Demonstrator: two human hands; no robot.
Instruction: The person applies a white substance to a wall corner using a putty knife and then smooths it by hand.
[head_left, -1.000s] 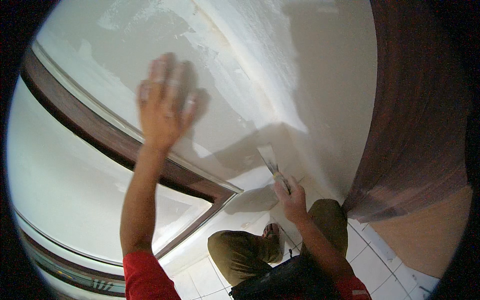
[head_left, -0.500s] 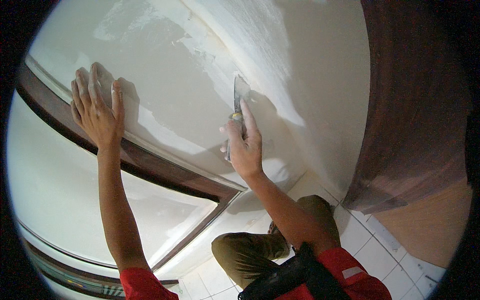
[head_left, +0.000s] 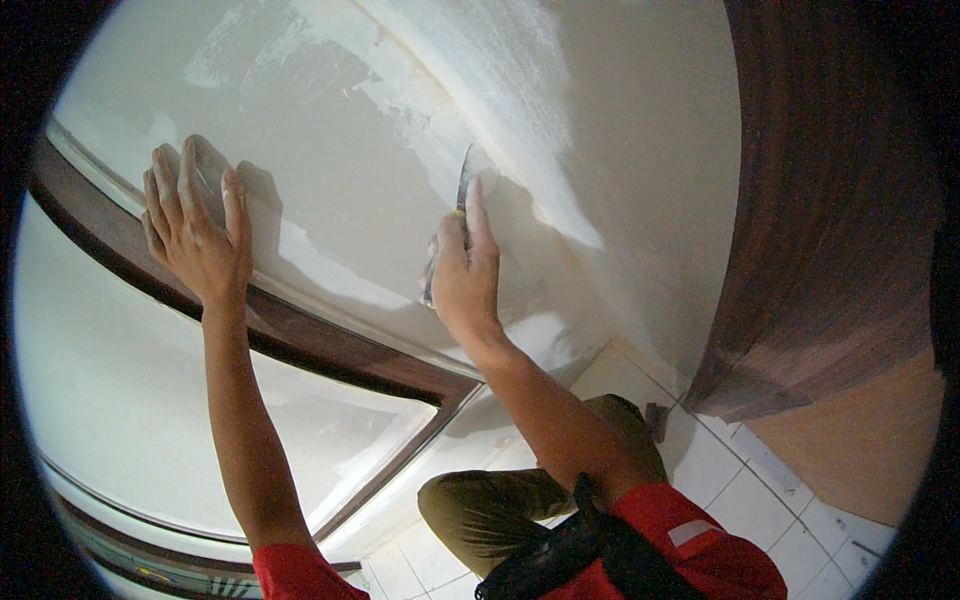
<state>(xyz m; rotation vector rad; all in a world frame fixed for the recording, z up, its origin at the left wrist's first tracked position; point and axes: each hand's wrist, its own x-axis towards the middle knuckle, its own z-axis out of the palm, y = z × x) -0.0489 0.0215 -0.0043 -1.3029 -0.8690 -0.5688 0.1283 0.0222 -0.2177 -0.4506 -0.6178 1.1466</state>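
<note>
A grey wall (head_left: pixel 330 190) with white filler patches stretches in front of me, and a rough pale seam (head_left: pixel 420 75) runs down its inner corner. My right hand (head_left: pixel 468 265) is closed round the handle of a putty knife (head_left: pixel 464 178), its forefinger stretched along the blade. The blade's tip meets the wall beside the seam; part of the handle is hidden by my fingers. To the left, my left hand (head_left: pixel 202 240) rests open against the wall, fingers spread and dusty, just above a dark wooden frame (head_left: pixel 340 340). It holds nothing.
A dark brown wooden panel (head_left: pixel 830 220) stands at the right, with a lighter brown board (head_left: pixel 850 450) below it. White floor tiles (head_left: pixel 710 470) lie under my bent knees (head_left: pixel 490 515). A white framed panel (head_left: pixel 200 400) lies below the dark frame.
My right hand has shifted slightly left and up with the putty knife, and has turned so more of its back shows. My left hand stays nearly in place on the wall.
</note>
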